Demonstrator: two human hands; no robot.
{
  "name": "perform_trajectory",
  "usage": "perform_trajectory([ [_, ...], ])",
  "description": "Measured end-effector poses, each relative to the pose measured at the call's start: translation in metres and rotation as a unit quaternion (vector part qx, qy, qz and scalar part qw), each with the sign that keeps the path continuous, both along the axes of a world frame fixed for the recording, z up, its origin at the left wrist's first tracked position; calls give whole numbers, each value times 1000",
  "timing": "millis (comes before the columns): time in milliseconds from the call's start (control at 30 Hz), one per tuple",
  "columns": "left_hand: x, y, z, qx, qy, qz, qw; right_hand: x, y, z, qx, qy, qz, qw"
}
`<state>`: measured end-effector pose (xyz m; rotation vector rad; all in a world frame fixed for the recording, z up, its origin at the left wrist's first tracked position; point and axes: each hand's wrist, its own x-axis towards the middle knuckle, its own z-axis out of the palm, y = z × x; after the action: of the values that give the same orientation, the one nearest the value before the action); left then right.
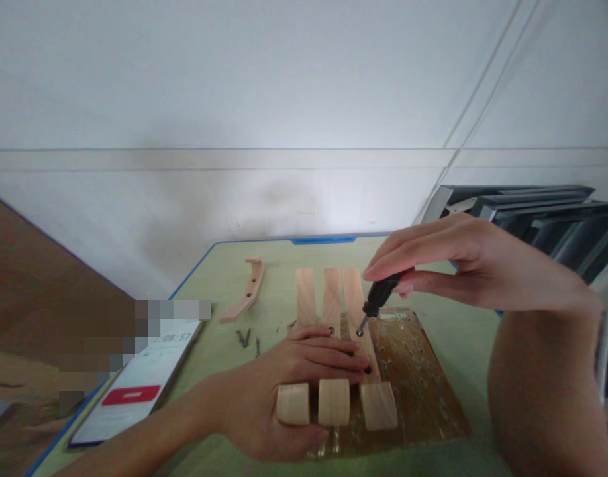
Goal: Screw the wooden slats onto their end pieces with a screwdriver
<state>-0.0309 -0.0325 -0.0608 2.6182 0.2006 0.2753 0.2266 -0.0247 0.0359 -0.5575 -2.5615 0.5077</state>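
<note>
Three pale wooden hooks lie side by side on a scratched brown board. My left hand (284, 384) lies across them, its fingers over the bars and its thumb below the blocky front ends, gripping them. In my right hand (438, 258) is a black-handled screwdriver (380, 293), tilted, with its tip at the upper hole of the rightmost wooden hook (354, 291). A lower hole in that hook shows by my left fingertips. The middle wooden hook (332, 291) has a screw or hole near my fingers. My left hand hides much of the left wooden hook (305, 291).
A loose curved wooden hook (254, 285) with two holes lies at the back left of the green table (199, 358). Nearby are a few dark screws (243, 337). A phone (135, 387) lies at the left. Dark metal frames (547, 218) lean at the right; a white wall (234, 192) stands behind.
</note>
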Motion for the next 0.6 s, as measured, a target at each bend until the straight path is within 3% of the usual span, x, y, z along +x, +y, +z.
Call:
perform_trajectory([
  [600, 2, 1, 0, 7, -13, -2, 1000, -2, 5, -4, 51, 5, -37, 998],
])
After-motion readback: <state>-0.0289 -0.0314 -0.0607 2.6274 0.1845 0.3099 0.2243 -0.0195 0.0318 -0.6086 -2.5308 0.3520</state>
